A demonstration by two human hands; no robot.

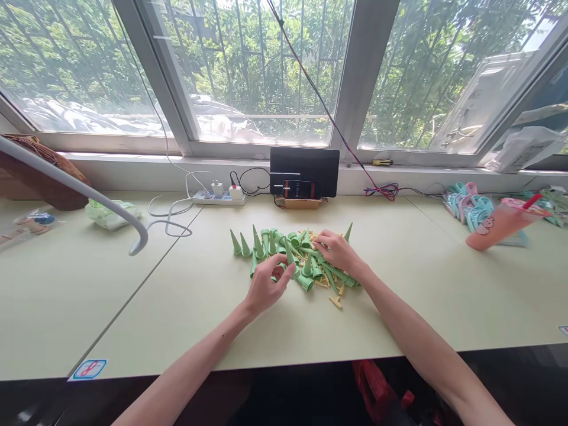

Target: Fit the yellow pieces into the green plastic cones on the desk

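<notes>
Left grip [266, 285]: pinching a green cone [289, 253], long axis near upright, tip up.
Right grip [337, 251]: at yellow pieces [328, 277] (hold hidden, cannot tell).
Cone: nearer left hand, on phone's [298, 189] near side, slightly left.

- Cones [258, 248]: plain green
- T-shaped pieces [336, 302]: yellow
- Worktop [199, 307]: pale yellow-green
- Cup [499, 226]: pinkish orange
- Straw [532, 201]: red
- Power strip [219, 200]: white and blue

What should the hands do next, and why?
Maybe the right hand should pick out one small yellow piece, since its fingertips are right beside some, while the left hand's fingers are already at a green cone.
</notes>
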